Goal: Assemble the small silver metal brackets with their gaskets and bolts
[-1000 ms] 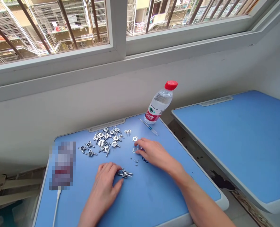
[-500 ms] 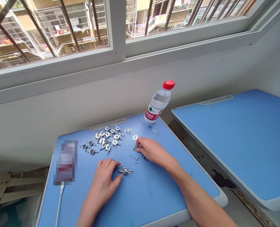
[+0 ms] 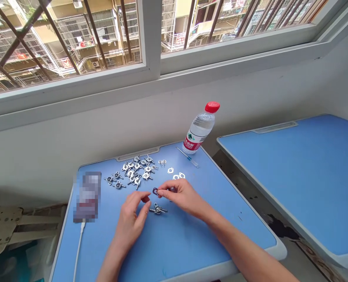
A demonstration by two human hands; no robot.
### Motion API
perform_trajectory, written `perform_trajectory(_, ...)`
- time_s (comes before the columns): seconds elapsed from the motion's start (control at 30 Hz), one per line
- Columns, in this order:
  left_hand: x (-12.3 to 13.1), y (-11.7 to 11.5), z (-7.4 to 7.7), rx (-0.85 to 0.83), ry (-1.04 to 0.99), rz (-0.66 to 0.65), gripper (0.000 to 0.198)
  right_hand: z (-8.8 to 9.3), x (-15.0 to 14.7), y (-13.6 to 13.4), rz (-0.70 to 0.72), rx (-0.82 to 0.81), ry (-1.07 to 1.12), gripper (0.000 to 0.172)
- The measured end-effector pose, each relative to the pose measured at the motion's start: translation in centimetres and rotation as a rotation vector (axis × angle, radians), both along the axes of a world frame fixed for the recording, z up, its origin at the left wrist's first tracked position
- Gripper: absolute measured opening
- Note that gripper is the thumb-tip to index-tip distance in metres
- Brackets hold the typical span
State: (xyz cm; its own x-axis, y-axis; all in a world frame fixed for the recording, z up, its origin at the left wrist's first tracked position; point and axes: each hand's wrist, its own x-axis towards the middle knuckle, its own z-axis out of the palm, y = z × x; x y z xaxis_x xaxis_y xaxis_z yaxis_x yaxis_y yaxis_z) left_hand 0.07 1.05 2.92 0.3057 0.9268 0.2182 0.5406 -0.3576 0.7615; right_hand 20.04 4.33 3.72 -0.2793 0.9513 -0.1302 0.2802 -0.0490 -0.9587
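The location is identified as a residential flat, probably an enclosed balcony. Steel security bars (image 3: 59,39) are fitted across a white-framed window (image 3: 151,39), through which the caged balconies (image 3: 86,33) of a neighbouring apartment block and an air-conditioner outdoor unit (image 3: 95,64) are seen. A white-painted wall (image 3: 74,137) is provided below the sill. Two blue-topped student desks (image 3: 291,184) are set against it, with a pen groove (image 3: 138,154) moulded along the rear tabletop edge.

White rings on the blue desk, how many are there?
3 white rings: one alone, two more to its right, above the right hand. That hand may hide others.
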Motion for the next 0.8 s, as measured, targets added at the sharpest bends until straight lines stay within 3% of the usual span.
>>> perform_trajectory(0.1,0.3,-0.1,-0.2,-0.006,-0.068,0.000,0.016,-0.4,-1.2,-0.9,0.046,-0.007,0.047,0.021)
perform_trajectory(0.23,0.6,-0.1,-0.4,0.016,-0.091,0.021,0.018,-0.3,-1.6,-1.3,0.066,0.075,-0.061,0.020)
perform_trajectory(0.53,0.6,-0.3,-0.8,0.224,0.062,-0.090,0.033,0.6,-0.7,-0.9,0.095,0.197,-0.127,0.010)
perform_trajectory(0.7,0.8,-0.6,-1.6,0.211,0.056,-0.113,0.042,0.9,0.0,-0.6,0.237,0.227,-0.169,0.016)
perform_trajectory(0.8,1.0,-0.6,-1.8,0.180,0.090,-0.063,0.043,1.5,1.1,-0.2,0.265,0.206,-0.283,0.015)
